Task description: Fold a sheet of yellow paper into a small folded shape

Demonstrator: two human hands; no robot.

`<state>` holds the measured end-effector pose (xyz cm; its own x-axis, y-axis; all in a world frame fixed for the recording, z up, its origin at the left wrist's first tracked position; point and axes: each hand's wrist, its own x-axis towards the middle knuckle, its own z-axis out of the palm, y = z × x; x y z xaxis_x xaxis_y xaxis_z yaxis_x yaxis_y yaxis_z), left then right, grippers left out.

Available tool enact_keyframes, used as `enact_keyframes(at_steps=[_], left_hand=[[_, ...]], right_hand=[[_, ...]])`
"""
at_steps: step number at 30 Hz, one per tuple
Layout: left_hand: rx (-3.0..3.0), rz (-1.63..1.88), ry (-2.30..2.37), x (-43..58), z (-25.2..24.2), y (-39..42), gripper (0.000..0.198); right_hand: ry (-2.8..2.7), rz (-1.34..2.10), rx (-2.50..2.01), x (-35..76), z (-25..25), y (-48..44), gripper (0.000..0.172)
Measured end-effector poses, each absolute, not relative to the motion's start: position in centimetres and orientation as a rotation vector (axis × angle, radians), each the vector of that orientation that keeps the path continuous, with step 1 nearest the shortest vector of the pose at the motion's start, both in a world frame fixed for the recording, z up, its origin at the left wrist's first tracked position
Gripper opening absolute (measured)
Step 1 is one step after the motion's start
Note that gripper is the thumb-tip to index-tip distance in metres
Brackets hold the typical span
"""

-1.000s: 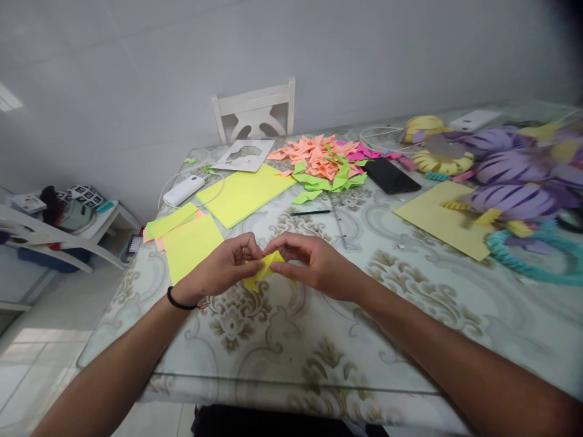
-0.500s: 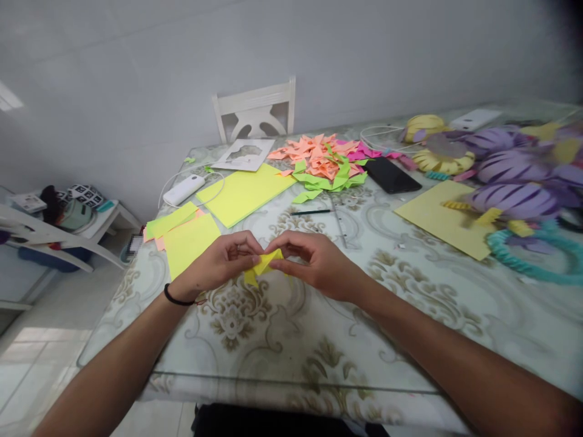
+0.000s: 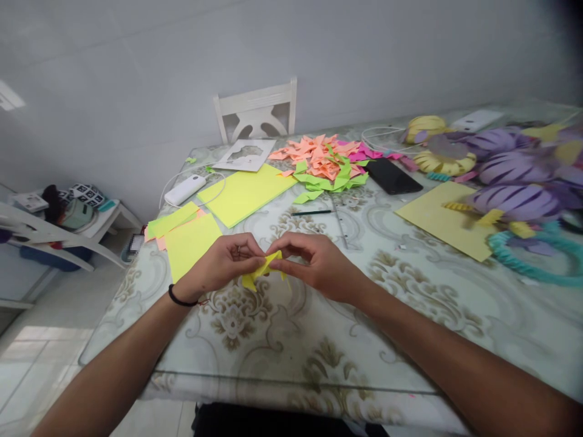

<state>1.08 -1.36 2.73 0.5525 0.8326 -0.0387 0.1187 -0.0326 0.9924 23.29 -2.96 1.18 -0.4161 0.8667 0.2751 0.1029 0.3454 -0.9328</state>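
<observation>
Between my two hands is a small folded piece of yellow paper [image 3: 272, 260], held just above the patterned tablecloth. My left hand [image 3: 233, 257] pinches its left side between thumb and fingers. The right side is pinched by my right hand [image 3: 314, 260], so both hands are closed and nearly touch at the fingertips. Pointed flaps of the paper hang below my thumbs; the rest is hidden by my fingers. Yellow paper sheets [image 3: 186, 243] lie beside my left wrist. Beyond my hands rest a dark pen or pencil [image 3: 311, 212] and a clear ruler [image 3: 339, 224].
A large yellow sheet stack [image 3: 246, 191], a white power bank [image 3: 184, 190] and a heap of folded orange and green papers [image 3: 319, 161] lie farther back. To the right are a black phone [image 3: 393, 176], purple paper lanterns [image 3: 514, 202] and a turquoise ring [image 3: 537, 267]. A chair [image 3: 255, 100] stands behind.
The yellow paper has tilted and its flaps have spread, with a thin point now showing below my right thumb. My left thumb has shifted slightly right. Both hands keep their hold.
</observation>
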Motion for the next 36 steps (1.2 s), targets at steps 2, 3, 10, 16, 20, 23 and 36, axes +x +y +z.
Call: enact_keyframes(at_steps=[2,3,10,16,20,23,36], left_hand=[[1.536,0.699,0.851,1.07,2.66,-1.39,0.017],[1.557,0.701,0.858,1.05,2.63,-1.41,0.017],[1.753,0.732,0.855,1.27,2.67,-1.6,0.015],[1.775,0.677,0.874,1.49,2.82,-1.73,0.017],[1.795,0.668,0.902,1.4,2.77,-1.81,0.014],[1.799,0.697,0.901,1.33,2.74,-1.81,0.015],[2.0,0.651,0.985,1.32,2.85,-1.79,0.012]], right_hand=[[-1.785,1.124,-0.863,23.31,1.2,-3.01,0.019],[-1.791,1.11,-0.869,23.31,1.21,-3.04,0.018],[-1.854,0.972,-0.901,23.05,1.27,-3.25,0.012],[-1.888,0.91,-0.92,23.06,1.31,-3.34,0.013],[-1.88,0.905,-0.959,23.07,1.41,-3.37,0.016],[-1.873,0.886,-0.958,23.1,1.61,-3.42,0.015],[-2.004,0.672,-0.854,23.01,0.99,-3.42,0.005]])
